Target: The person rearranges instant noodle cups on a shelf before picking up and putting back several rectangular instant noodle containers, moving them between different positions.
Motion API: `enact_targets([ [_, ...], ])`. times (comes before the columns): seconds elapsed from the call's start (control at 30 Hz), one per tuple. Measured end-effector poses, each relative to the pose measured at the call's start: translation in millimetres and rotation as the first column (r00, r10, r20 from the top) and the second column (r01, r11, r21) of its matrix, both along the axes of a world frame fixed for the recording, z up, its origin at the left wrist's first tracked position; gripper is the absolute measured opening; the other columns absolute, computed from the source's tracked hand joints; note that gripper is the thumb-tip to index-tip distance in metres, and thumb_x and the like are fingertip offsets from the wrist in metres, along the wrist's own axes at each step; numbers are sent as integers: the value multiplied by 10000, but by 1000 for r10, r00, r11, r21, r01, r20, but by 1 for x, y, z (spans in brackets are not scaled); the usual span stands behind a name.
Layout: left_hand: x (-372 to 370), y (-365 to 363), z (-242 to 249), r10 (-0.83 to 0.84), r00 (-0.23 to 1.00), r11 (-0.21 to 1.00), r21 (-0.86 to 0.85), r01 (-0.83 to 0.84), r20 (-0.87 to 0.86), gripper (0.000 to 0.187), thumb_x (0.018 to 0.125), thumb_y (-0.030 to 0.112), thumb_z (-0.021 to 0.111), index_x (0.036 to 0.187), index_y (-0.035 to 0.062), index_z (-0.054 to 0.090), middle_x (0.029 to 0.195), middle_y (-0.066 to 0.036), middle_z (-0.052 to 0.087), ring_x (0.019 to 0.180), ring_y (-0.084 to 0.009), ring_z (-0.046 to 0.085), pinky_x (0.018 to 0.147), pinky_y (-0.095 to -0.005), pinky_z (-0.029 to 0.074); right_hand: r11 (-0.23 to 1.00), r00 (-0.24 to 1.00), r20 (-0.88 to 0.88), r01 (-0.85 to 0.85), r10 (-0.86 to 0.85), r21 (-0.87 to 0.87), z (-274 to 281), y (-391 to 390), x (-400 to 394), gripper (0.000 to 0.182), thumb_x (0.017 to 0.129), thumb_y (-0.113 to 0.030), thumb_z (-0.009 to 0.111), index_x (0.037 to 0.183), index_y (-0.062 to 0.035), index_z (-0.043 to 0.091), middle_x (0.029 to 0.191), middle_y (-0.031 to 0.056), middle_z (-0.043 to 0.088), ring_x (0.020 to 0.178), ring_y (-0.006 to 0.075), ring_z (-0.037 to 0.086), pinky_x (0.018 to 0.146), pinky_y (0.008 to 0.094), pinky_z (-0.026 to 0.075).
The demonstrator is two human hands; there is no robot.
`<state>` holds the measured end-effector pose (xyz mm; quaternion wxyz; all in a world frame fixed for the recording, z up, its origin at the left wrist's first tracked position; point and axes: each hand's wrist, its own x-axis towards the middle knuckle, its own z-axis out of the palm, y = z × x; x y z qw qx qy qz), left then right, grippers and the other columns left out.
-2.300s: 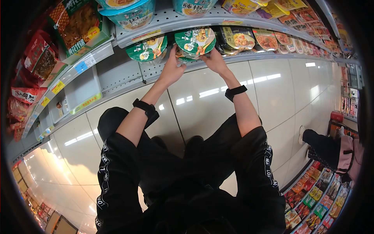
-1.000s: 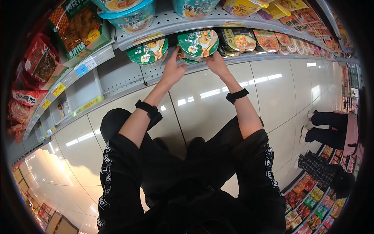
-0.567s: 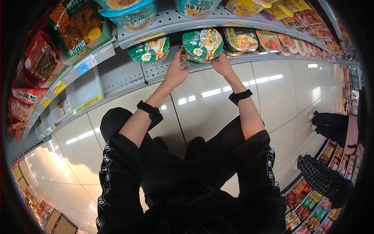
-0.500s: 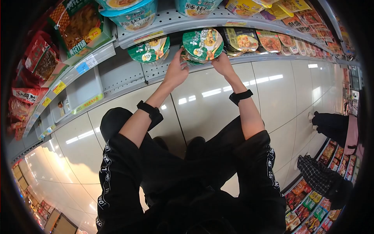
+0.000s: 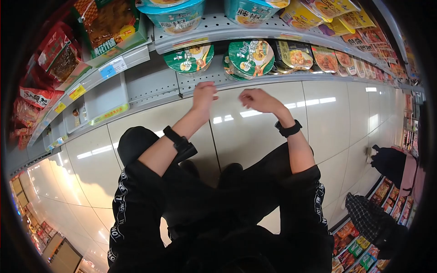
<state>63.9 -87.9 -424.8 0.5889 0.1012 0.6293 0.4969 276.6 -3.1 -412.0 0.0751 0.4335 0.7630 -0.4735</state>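
Two instant noodle bowls with green lids stand on the bottom shelf: the left noodle bowl [image 5: 189,59] by itself, the right noodle bowl [image 5: 251,58] with another green lid partly showing behind its left edge. Just in front of the shelf edge, my left hand [image 5: 205,99] is held between the two bowls, its fingers loosely bent. My right hand [image 5: 260,100] is below the right bowl, palm turned inward with fingers half curled. Neither hand touches a bowl, and both hold nothing. Black bands are on both wrists.
Blue noodle tubs [image 5: 172,18] stand on the shelf above. Black-rimmed food trays [image 5: 293,55] line the bottom shelf to the right. A white tray [image 5: 107,98] lies at left, near a green box [image 5: 109,27]. Other people's clothing [image 5: 389,164] shows at far right.
Both hands have let go of the right green-lidded bowl and drawn back toward me. That bowl now stands on the shelf. The view has shifted slightly.
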Motion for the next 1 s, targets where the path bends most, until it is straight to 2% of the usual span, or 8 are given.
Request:
enact_targets([
  [0.1,-37,-6,-21,344,930,929,-98,-358,-132,254,834,53,508,1084,24,537,937,-107,569,937,-202,566,754,-383,519,945,968,-222,-175,114,-277,11,-18,-41,442,934,-271,587,1271,-3,484,1064,154,651,925,237,660,810,338,515],
  [0.27,-98,6,23,527,832,850,131,-511,-172,255,898,148,453,1134,62,498,1013,-50,573,902,-186,570,811,-330,467,973,856,-479,231,-195,17,-1,-29,-97,740,926,-283,614,1471,-33,180,1332,198,489,1137,274,570,849,345,514],
  [0.53,-114,21,23,224,968,929,326,-176,-115,378,886,113,531,1226,-49,489,1164,-69,585,1103,-176,555,1016,-377,418,921,797,-578,340,-174,191,-17,-3,-141,788,920,-315,616,1486,-33,146,1337,203,486,1173,306,558,794,346,531],
  [0.63,-120,25,17,211,976,896,408,-172,-51,335,865,107,568,1179,-7,554,1135,-85,592,1075,-168,538,936,-319,428,917,747,-612,389,-258,89,-21,0,-145,782,888,-251,617,1450,53,167,1301,314,467,1209,413,489,1006,419,393],
  [0.7,-122,27,17,191,961,941,317,-120,-202,344,860,130,574,1184,13,560,1163,-79,576,1064,-165,518,957,-324,384,883,790,-578,403,-205,238,-31,4,-147,717,930,-295,591,1456,-16,191,1270,206,542,1053,301,617,782,349,521],
  [0.83,-113,28,15,283,931,948,213,-236,-230,306,875,188,553,1149,54,576,1152,-50,573,1061,-162,494,963,-334,346,890,841,-491,385,-229,244,-29,2,-143,689,924,-239,582,1447,-3,200,1226,220,566,988,288,629,795,352,510],
  [0.9,-112,30,6,183,981,971,170,-170,-62,280,952,240,448,1159,81,549,1225,-66,509,1189,-201,426,1033,-448,314,886,843,-499,375,-203,273,-38,3,-144,681,903,-173,583,1442,10,211,1210,223,572,936,275,634,807,355,503],
  [1.0,-109,30,0,121,991,974,200,-108,-54,312,975,291,402,1161,84,543,1245,-68,490,1170,-212,437,1022,-431,322,911,817,-504,392,-279,130,-47,2,-143,690,879,-122,593,1446,8,222,1257,214,544,985,261,621,810,355,499],
])
